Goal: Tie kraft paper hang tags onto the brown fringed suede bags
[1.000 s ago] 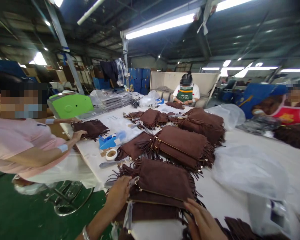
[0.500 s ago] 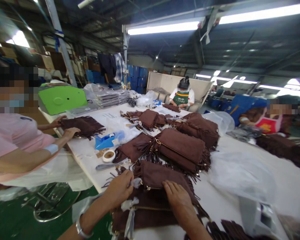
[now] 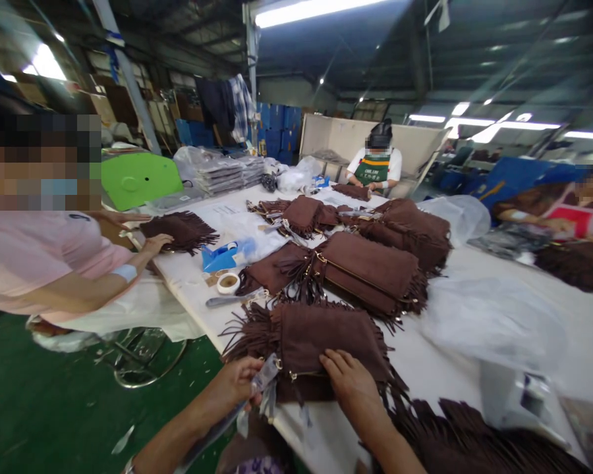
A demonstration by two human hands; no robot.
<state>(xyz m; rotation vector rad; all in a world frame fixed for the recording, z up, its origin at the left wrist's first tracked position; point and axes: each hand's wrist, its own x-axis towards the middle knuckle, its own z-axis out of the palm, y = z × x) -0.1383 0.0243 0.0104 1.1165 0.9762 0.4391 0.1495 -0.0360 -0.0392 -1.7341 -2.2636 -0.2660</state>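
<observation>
Left grip: my left hand (image 3: 234, 388) is pinched shut, thumb against fingertips, on a clear plastic strip (image 3: 265, 376).
Right grip: my right hand (image 3: 350, 385) lies open and flat, fingers spread, palm down on the brown fringed bag (image 3: 321, 336); it clamps on nothing.
Where the bag is: directly under my right palm and just beyond my left pinch, flat on the white table (image 3: 425, 375) at its near edge, fringe fanning out past my left knuckles.
Where the strip is: it runs from my pinch up to the bag's near corner, by what looks like a gold fitting (image 3: 277, 362); whether it wraps the fitting I cannot tell.
Step in hand, as I read it: working that plastic at the hardware while the bag is pinned.
Doing it well: weight on the right palm, so the suede does not slide towards the edge; a short pinch on the strip, close to the metal; pull along the zip line, not up, or the thin film may tear.
Watch for: fringe strands caught under the left fingers.
Beyond my right fingers: a stack of matching bags (image 3: 370, 273), apart from mine.
Out past my left hand: a tape roll (image 3: 228, 282) and a blue tape dispenser (image 3: 219, 257), well out of reach; further, a co-worker's hand (image 3: 157, 243) on another fringed piece.
Off my right wrist: loose plastic sheeting (image 3: 489, 319).
</observation>
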